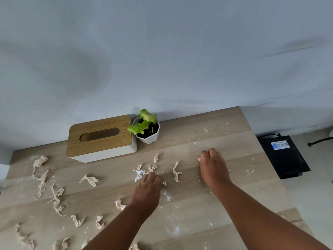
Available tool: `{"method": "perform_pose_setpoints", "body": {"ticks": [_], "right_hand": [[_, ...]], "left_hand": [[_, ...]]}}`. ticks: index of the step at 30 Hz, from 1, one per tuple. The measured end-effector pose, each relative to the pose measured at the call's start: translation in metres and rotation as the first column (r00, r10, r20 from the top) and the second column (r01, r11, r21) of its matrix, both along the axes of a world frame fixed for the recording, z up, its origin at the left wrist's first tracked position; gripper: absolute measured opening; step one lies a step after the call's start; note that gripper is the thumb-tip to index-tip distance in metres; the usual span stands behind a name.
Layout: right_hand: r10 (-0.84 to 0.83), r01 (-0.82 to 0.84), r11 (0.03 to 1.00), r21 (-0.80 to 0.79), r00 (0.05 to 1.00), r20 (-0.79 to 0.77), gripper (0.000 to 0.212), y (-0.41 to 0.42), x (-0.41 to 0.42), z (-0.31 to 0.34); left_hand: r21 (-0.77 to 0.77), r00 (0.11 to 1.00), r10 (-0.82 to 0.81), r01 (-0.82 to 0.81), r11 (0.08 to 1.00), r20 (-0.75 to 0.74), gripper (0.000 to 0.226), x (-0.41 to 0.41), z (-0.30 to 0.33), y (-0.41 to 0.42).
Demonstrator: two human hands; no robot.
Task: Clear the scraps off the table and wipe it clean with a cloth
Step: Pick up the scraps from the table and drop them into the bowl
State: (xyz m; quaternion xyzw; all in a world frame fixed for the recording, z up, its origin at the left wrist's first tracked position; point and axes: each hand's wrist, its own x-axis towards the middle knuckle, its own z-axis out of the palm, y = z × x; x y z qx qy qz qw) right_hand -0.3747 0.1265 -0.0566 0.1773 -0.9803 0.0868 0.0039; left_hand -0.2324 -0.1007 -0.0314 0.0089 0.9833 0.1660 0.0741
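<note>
Scraps (152,168) lie just beyond the left hand's (146,193) grip.

Tissue box (100,138), white body under wood-grain lid with oval slot, sits near back edge against pale wall (162,51). Small green plant (146,121) in white faceted pot (148,137) stands just beside box, on its right. Black pouch (284,156) with blue-and-white label lies on floor, far right.
</note>
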Motion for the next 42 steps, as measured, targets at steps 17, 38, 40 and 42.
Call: {"method": "perform_pose_setpoints", "body": {"ticks": [17, 38, 40, 42], "right_hand": [[0.04, 0.004, 0.982, -0.188, 0.973, 0.228, 0.006, -0.009, 0.034, 0.027], [0.164, -0.062, 0.944, -0.325, 0.94, 0.298, 0.039, -0.034, 0.072, 0.032], [0.165, -0.063, 0.942, -0.329, 0.942, 0.292, 0.035, -0.037, 0.072, 0.032], [0.144, -0.047, 0.944, -0.327, 0.95, 0.278, 0.025, -0.039, 0.071, 0.033]], "left_hand": [[0.192, 0.989, 0.128, -0.112, 0.975, -0.073, 0.017, 0.024, 0.006, -0.016], [0.303, 0.952, 0.3, -0.271, 0.914, -0.054, 0.02, 0.049, 0.013, -0.031], [0.3, 0.962, 0.272, -0.251, 0.92, -0.03, 0.039, 0.046, 0.012, -0.034], [0.29, 0.963, 0.269, -0.258, 0.922, 0.001, 0.051, 0.042, 0.012, -0.036]]}}
